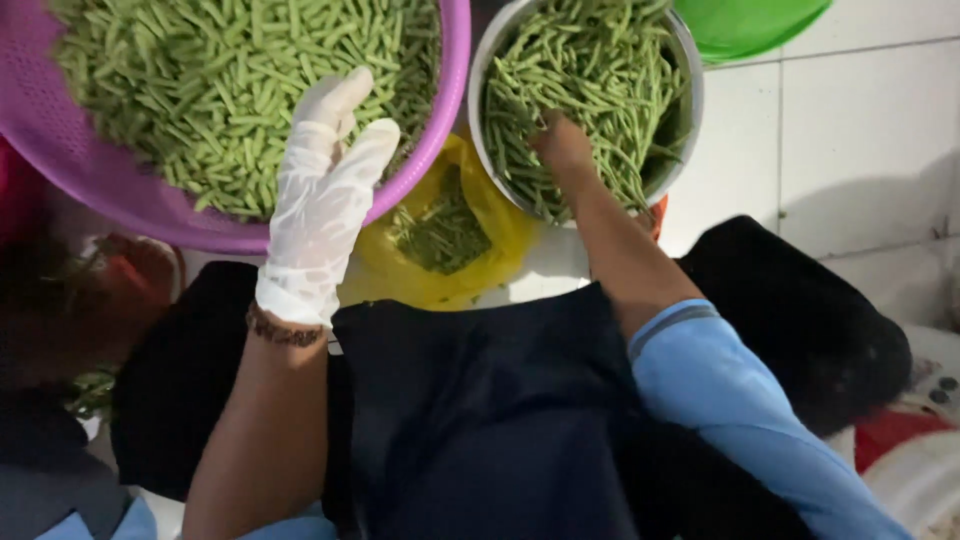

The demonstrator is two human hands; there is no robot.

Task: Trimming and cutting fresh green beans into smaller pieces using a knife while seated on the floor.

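L to R: purple colander [120, 215] top-left, heaped w/ cut green bean pieces [200, 90], short & fairly uniform. Left hand [325, 190] in thin white glove, fingers straight & pressed together, palm open, resting at the colander's near rim, holding nothing. Beaded bracelet [285, 330] at the wrist. Yellow bag [440, 235] w/ bean scraps sits between the two containers, on the white tile floor [860, 140]. Steel bowl [685, 90] right of centre, full of long whole beans [590, 80], thin, tangled, mid green. Right hand [562, 145] bare, buried in them, fingers hidden so can't tell the grip. Green basin [745, 22] at top edge. IMO best to pull a small aligned bunch, not a tangle, & keep the left hand steadying the colander
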